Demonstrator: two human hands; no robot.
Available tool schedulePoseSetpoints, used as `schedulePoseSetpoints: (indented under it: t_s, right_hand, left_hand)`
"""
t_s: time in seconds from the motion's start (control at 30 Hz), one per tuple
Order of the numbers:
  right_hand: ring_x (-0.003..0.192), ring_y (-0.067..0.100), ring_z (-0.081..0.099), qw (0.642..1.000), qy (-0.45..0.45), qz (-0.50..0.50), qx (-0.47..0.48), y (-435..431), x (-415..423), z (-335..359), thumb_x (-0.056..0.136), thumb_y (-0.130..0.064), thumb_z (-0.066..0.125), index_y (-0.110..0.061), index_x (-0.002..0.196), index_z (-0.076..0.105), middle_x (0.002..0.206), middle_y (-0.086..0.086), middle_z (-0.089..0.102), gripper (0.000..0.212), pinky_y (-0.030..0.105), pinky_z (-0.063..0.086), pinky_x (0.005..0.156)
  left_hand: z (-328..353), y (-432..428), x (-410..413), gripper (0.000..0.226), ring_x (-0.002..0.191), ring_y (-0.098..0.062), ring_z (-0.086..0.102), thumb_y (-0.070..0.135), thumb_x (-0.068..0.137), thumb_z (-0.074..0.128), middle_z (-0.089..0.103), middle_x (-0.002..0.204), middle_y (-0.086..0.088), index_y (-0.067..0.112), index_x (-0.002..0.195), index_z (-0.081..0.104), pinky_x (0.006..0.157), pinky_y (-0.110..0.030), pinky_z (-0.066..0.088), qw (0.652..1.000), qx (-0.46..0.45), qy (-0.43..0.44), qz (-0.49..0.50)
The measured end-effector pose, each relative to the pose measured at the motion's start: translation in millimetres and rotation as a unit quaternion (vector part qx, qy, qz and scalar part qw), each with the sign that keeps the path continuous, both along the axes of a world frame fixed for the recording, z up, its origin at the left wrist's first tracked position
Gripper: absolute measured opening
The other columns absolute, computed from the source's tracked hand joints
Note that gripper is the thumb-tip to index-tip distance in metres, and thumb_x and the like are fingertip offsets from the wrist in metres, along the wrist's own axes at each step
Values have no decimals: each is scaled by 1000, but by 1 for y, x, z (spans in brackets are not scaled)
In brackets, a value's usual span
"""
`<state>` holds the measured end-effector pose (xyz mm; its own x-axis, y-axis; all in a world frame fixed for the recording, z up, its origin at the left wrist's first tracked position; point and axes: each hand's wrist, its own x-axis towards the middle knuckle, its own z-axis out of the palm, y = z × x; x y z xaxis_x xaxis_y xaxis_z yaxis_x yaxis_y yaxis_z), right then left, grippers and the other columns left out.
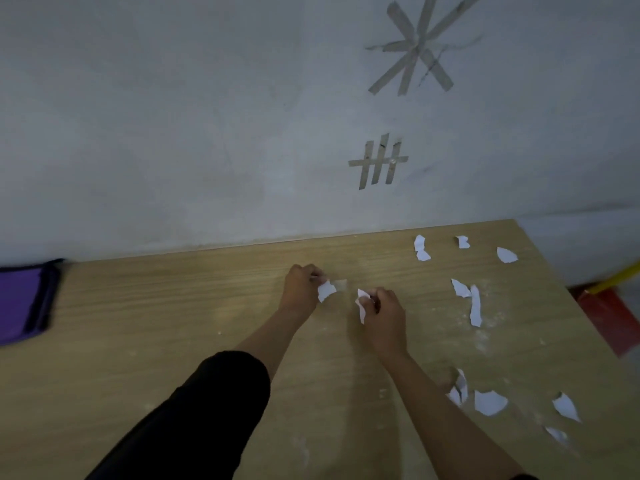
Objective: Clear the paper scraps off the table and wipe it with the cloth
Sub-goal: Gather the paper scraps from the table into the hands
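Pale wood-grain bench (173,323) set against a grey plaster wall (173,116). Both hands are out over the middle of the bench, near each other but apart.

Left hand (300,286) — fingers curled, pinching a small torn white paper scrap (326,291) at its upper edge; the scrap hangs toward the right hand. Right hand (385,318) is closed round a second white scrap (361,304), which sticks out from the fingers on the side facing the left hand. A black sleeve (207,410) on the left arm ends short of the wrist; the right forearm is bare.

Loose white paper scraps (489,402) lie flat over the right half of the bench: a few near the far edge, two long ones touching midway, a cluster near the front right. Pale dusty smears mark the wood round them.

Folded purple cloth (20,301) with a dark border lies at the far left of the bench, well apart from both hands — neither touches it.

Crossed grey tape strips (379,162) are on the wall. A red object (609,318) with a yellow bar (620,276) sits beyond the bench's right edge; cannot tell what it is.
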<state>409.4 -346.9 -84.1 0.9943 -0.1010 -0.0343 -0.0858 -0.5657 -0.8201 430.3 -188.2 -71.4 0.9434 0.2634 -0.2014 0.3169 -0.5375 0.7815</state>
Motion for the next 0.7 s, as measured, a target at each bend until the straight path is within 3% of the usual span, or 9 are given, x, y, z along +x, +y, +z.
schedulePoseSetpoints:
  t_s: [0.1, 0.2, 0.27, 0.4, 0.57, 0.7]
  right_hand:
    - [79, 15, 56, 1000, 15, 15, 16, 6, -26, 5, 88, -15, 58, -10, 92, 62, 88, 0, 59, 8, 21, 38, 67]
    - [69, 2, 54, 998, 16, 45, 41, 13, -53, 17, 86, -11, 59, -10, 94, 62, 79, -6, 59, 8, 5, 38, 59]
    - [65, -1, 51, 997, 14, 65, 48, 18, -72, 25, 85, -9, 61, -8, 91, 59, 71, -11, 55, 6, 3, 37, 56]
    - [60, 6, 50, 992, 64, 92, 53, 30, -114, 35, 81, -14, 67, -11, 78, 52, 67, -8, 54, 15, 7, 38, 49]
    - [65, 10, 56, 981, 115, 146, 54, 55, -171, 35, 79, -12, 69, -11, 74, 58, 73, 0, 62, 12, 10, 38, 51]
    - [72, 12, 56, 972, 129, 191, 36, 82, -210, 28, 84, -14, 64, -13, 75, 58, 77, -1, 62, 11, 12, 37, 55]
  left_hand:
    - [7, 4, -32, 18, 100, -30, 57, 6, 90, 51, 61, 109, -21, -1, 99, 66, 75, -23, 36, 999, -16, -12, 33]
    - [15, 14, -68, 16, 93, -28, 58, 9, 90, 53, 64, 103, -20, 0, 96, 66, 68, -19, 33, 998, -10, -38, 44]
    - [22, 20, -96, 15, 88, -26, 58, 11, 89, 55, 65, 99, -19, 2, 94, 66, 65, -19, 33, 997, -3, -51, 54]
    - [36, 34, -160, 16, 76, -19, 53, 19, 89, 57, 68, 93, -12, 7, 94, 67, 67, -24, 36, 995, 26, -57, 71]
    - [36, 61, -238, 14, 66, -15, 51, 21, 89, 58, 68, 88, -10, 10, 92, 67, 60, -25, 36, 994, 44, -61, 85]
    - [39, 86, -289, 12, 65, -4, 52, 21, 86, 62, 66, 79, -1, 12, 88, 69, 56, -15, 36, 988, 53, -70, 123]
